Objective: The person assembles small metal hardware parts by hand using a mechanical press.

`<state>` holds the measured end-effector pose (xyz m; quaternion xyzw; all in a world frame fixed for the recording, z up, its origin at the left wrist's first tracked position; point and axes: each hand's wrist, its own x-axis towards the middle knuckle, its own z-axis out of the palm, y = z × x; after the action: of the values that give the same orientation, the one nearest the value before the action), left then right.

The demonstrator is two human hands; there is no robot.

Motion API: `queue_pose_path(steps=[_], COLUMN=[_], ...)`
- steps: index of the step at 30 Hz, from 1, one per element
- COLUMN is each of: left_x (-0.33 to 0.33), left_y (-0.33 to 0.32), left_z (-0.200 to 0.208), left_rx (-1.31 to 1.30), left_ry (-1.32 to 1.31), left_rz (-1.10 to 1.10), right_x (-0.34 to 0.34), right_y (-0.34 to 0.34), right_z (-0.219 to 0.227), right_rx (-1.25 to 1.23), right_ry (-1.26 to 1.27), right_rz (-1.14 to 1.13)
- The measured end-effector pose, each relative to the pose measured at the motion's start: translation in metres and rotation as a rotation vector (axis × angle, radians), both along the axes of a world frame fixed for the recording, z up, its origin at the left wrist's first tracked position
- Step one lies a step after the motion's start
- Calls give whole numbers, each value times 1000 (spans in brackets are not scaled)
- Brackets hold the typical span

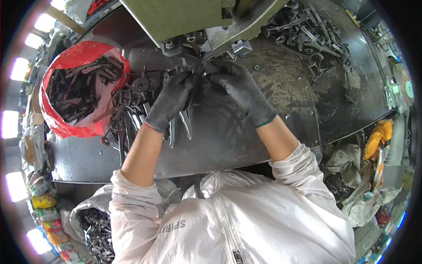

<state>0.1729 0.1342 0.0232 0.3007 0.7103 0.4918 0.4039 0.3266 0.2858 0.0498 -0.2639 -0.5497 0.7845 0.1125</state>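
Both hands wear dark grey knit gloves and meet under the head of a green machine [180, 20], next to its metal tooling [193, 44]. My left hand [172, 99] is closed, fingers pinched around a dark metal part [198, 69] whose full shape is hidden. Fingertips of my right hand [241, 90] press together at the right side of the same spot; what they grip is too small and covered to make out. Curved silver lever handles [185, 124] stick out below my left hand; whether they belong to the held part, I cannot tell.
Left on the dark metal table [220, 145] stands a red plastic bag [57, 125] of dark flat strips. Lever tools [140, 86] lie beside it. Metal parts [307, 33] are heaped at the far right. Sacks [347, 163] stand below the right edge, another [83, 207] lower left.
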Motion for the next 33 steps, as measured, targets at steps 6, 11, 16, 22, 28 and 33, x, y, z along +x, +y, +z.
queue_pose_path(steps=[6, 11, 16, 22, 28, 33], left_x=[-14, 0, -94, -224, -302, -264], left_y=[2, -5, -81, -194, -270, -213], left_z=[-45, 19, 54, 25, 3, 13], left_rx=[50, -232, -143, -759, -637, -650], left_ry=[1178, 780, 1167, 1902, 1807, 1520], left_rz=[-276, -64, 234, 39, -299, -125], right_x=[-2, -4, -7, -3, 4, 12], right_y=[10, 14, 7, 1, -3, 6], right_z=[-43, -62, -54, -34, -20, -51], right_rx=[60, -75, -81, -40, -52, -78], right_ry=[224, 59, 8, 79, -27, -90], right_rz=[125, 80, 69, 46, 112, 90])
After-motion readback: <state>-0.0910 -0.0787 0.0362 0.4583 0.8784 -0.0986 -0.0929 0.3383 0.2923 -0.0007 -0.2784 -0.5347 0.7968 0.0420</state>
